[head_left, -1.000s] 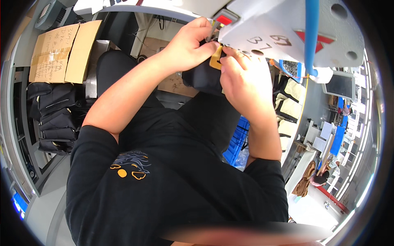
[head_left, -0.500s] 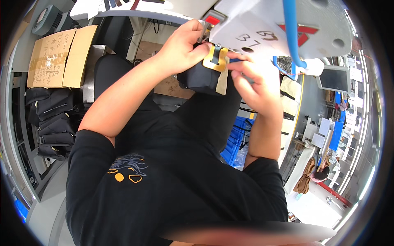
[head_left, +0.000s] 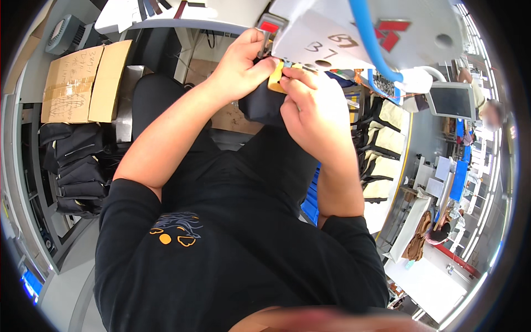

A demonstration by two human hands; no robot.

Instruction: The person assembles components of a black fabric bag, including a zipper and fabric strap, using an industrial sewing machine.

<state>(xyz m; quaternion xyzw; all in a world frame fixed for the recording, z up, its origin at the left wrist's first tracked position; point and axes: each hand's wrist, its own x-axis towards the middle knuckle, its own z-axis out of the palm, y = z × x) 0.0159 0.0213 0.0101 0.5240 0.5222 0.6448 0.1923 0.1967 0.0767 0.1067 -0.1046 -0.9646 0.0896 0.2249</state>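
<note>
At the machine head (head_left: 354, 27), a large light-grey body like an industrial sewing machine, both hands work close together below its lower edge. My left hand (head_left: 239, 69) pinches the upper left edge of a soft black fabric pouch (head_left: 259, 106), its thumb beside a yellow piece (head_left: 275, 78) on the pouch. From the right, my right hand (head_left: 315, 108) closes its bent fingers over the yellow piece, covering most of it. The pouch hangs below the hands, above my lap. Machine and fingers hide the spot where the cloth meets the machine.
A blue hose (head_left: 368, 39) loops down the machine's front. At left stand a cardboard box (head_left: 69, 83) and a pile of black fabric pieces (head_left: 80, 169). To the right are black-and-cream pieces (head_left: 387, 138), a blue bin (head_left: 311, 202) and a monitor (head_left: 452, 101). People sit farther off.
My right hand has moved left and closed over the yellow piece, which showed as a frame around a dark strap before. My left hand has barely moved. The view has shifted slightly.
</note>
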